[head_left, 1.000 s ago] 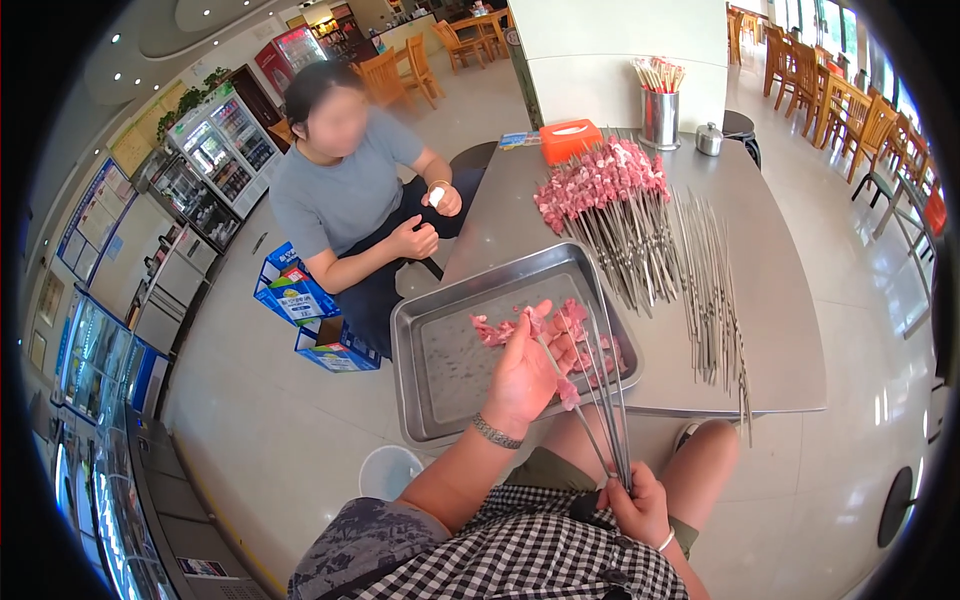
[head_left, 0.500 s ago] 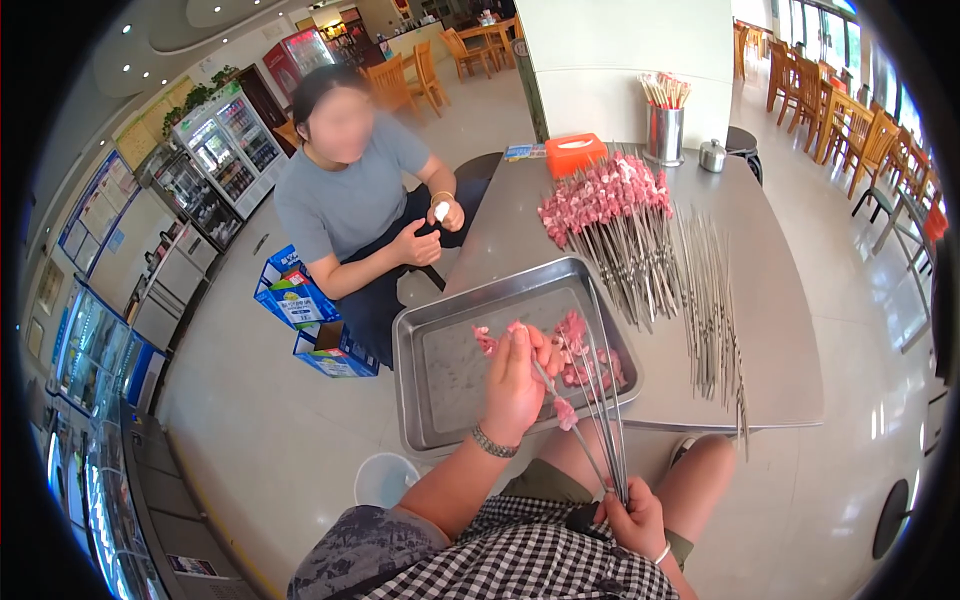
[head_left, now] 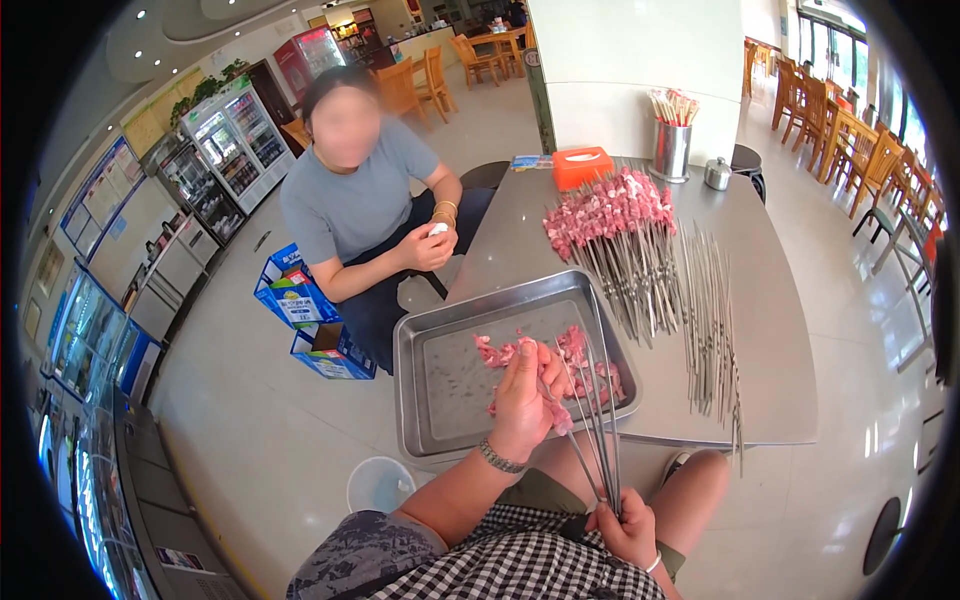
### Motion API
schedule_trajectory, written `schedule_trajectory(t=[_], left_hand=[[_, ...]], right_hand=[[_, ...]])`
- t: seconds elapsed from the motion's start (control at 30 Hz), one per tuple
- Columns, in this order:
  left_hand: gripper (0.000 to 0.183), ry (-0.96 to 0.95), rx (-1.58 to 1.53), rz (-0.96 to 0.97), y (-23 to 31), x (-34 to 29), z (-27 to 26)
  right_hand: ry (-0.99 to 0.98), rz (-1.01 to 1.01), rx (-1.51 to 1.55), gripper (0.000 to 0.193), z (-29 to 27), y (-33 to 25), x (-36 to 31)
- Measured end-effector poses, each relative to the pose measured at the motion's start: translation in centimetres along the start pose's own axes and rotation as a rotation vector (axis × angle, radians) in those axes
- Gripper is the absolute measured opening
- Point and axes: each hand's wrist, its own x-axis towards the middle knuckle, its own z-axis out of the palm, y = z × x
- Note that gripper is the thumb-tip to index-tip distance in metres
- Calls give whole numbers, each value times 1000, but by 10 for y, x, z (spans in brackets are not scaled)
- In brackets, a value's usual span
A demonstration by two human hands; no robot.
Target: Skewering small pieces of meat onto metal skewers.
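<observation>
My left hand (head_left: 530,392), with a metal watch at the wrist, is closed on raw meat over the near side of a metal tray (head_left: 420,375). The tip of one skewer runs up into these fingers, with a pink piece of meat (head_left: 558,413) threaded just below them. Low over my lap, my right hand (head_left: 628,528) grips several metal skewers (head_left: 604,455) by their lower ends; they fan upward past the tray's near edge. Small chunks of raw meat (head_left: 575,345) lie in the tray, partly hidden behind my left hand and the skewers.
Loaded meat skewers (head_left: 612,215) are heaped on the steel table (head_left: 775,370), beside bare skewers (head_left: 708,320). Behind stand an orange tissue box (head_left: 583,168) and a steel holder (head_left: 671,150). A co-worker (head_left: 365,190) sits across at left. A white bin (head_left: 381,486) is on the floor.
My left hand has moved slightly down along the skewer, closer to the threaded meat. My right hand has lowered a little. The co-worker's hands have come together around something white.
</observation>
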Motion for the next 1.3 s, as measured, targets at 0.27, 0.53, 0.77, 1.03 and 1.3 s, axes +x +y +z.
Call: schedule_trajectory(t=[0.27, 0.53, 0.77, 1.03, 1.3], left_hand=[[37, -12, 39, -41, -1, -3, 5], [35, 74, 132, -77, -7, -4, 0], [32, -73, 209, 43, -28, -8, -9], [32, 142, -131, -167, -32, -18, 3], [32, 22, -48, -138, -57, -27, -5]], right_hand=[[15, -34, -4, 16, 0, 2, 5], [10, -8, 78, 16, 8, 2, 8], [-5, 82, 234, 20, 12, -11, 14], [-28, 110, 231, 18, 14, -4, 23], [19, 63, 255, 19, 14, -7, 33]])
